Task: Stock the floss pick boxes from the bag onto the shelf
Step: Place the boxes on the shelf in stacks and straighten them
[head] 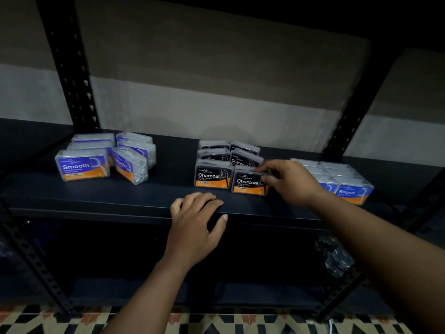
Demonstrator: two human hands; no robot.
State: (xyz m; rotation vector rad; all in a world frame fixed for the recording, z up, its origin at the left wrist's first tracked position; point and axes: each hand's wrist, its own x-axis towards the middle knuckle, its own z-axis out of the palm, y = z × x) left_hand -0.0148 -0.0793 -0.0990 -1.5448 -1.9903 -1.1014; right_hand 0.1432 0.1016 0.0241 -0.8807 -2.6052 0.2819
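On the dark shelf (96,196) stand three groups of floss pick boxes: blue Smooth boxes (83,165) at the left, black Charcoal boxes (213,175) in the middle, Round boxes (346,189) at the right. The right hand (292,182) pinches the front right Charcoal box (249,183) between thumb and fingers. The left hand (195,220) rests open on the shelf's front edge, holding nothing. A crumpled plastic bag (333,256) hangs below, to the right.

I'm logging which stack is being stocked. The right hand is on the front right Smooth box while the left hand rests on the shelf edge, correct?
Not quite: the head view shows the right hand on the front right Charcoal box, not a Smooth one. The left hand does rest on the shelf edge.
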